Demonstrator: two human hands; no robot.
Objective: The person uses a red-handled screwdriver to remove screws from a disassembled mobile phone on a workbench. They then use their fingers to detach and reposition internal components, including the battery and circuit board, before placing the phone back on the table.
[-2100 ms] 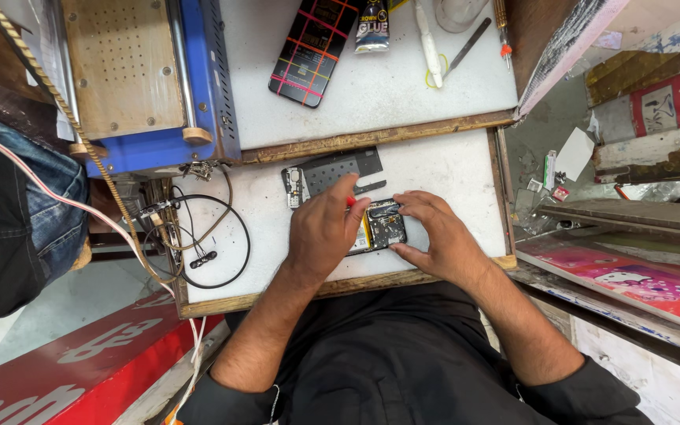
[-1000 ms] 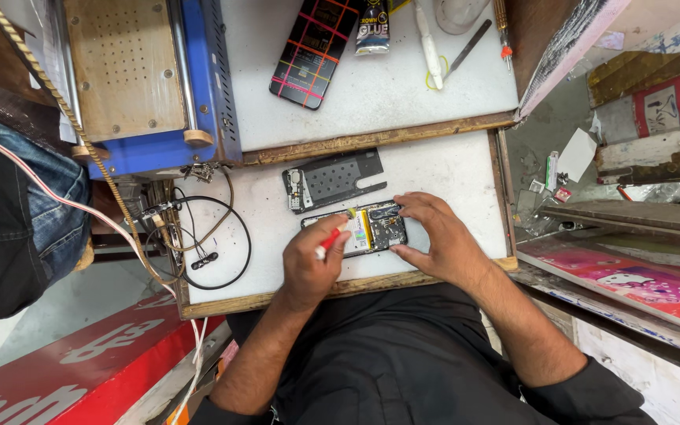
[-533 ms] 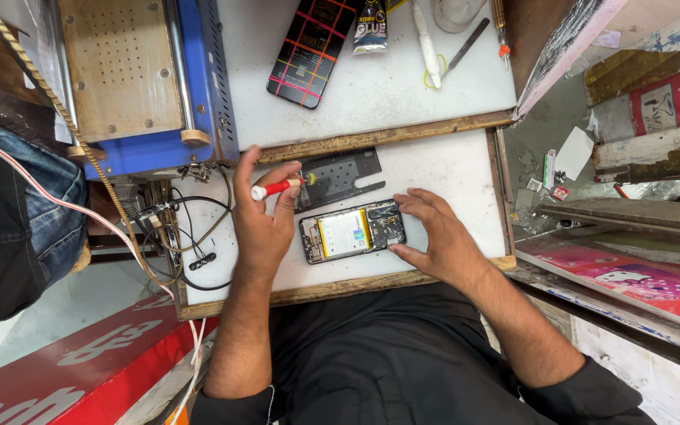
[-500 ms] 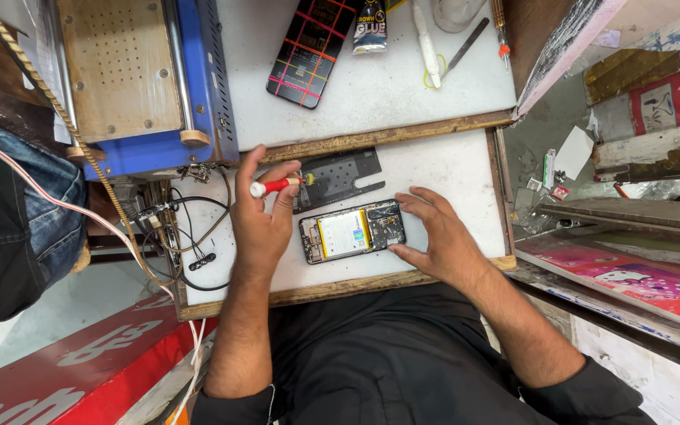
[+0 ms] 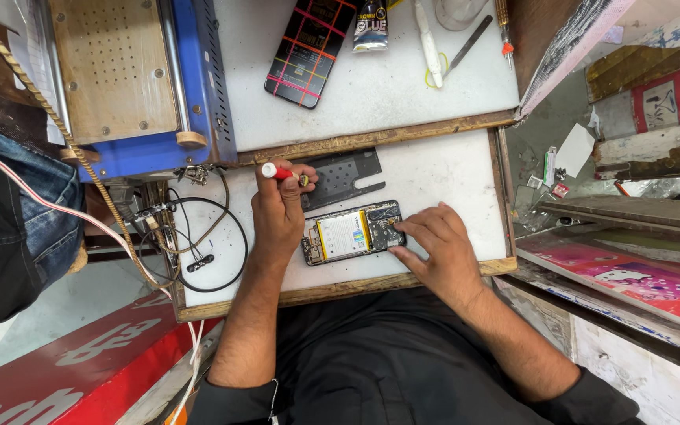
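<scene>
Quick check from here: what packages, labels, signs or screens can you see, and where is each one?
Glue tube: top centre of the bench, black with a pale label.
Grid-patterned phone: upper bench, dark slab, red and yellow lines.
Red package: far upper right, white patch.
Pink printed sheet: right, lying flat.
Red sign: bottom left, white lettering.

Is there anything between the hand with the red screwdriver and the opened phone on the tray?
Nothing visible. The left hand holds the red screwdriver right beside the opened phone, at its left end. The dark back plate lies behind the phone, and the right hand touches its other end.
</scene>
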